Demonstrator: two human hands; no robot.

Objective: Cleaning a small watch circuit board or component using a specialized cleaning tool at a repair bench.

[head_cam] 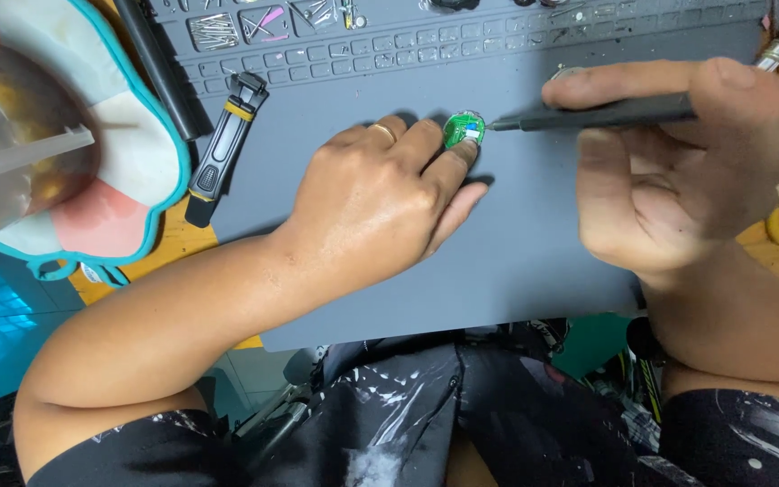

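Left hand lies palm-down on the grey work mat, fingertips pinning a small round green circuit board flat against it. Board sits mid-mat, just below the moulded tray rows. Right hand is closed around a thin black precision screwdriver, thumb on top, tip touching the board's right edge.

Risks as I read them:
- Board is held by fingertip pressure only. A sideways push from the tip likely skates it across the mat, or flips it out from under the fingers.
- Tip slip goes straight toward the left fingertips, which are right next to it. A poke is plausible.
- Tip riding over the board face could scratch traces or knock off a small part. Can't tell whether it's seated in a screw or just on the edge.
- Anything freed there is tiny and could roll off the mat's near edge. The screw compartments are well apart.

The black-and-yellow handled tool at the mat's left edge lies clear of both hands.
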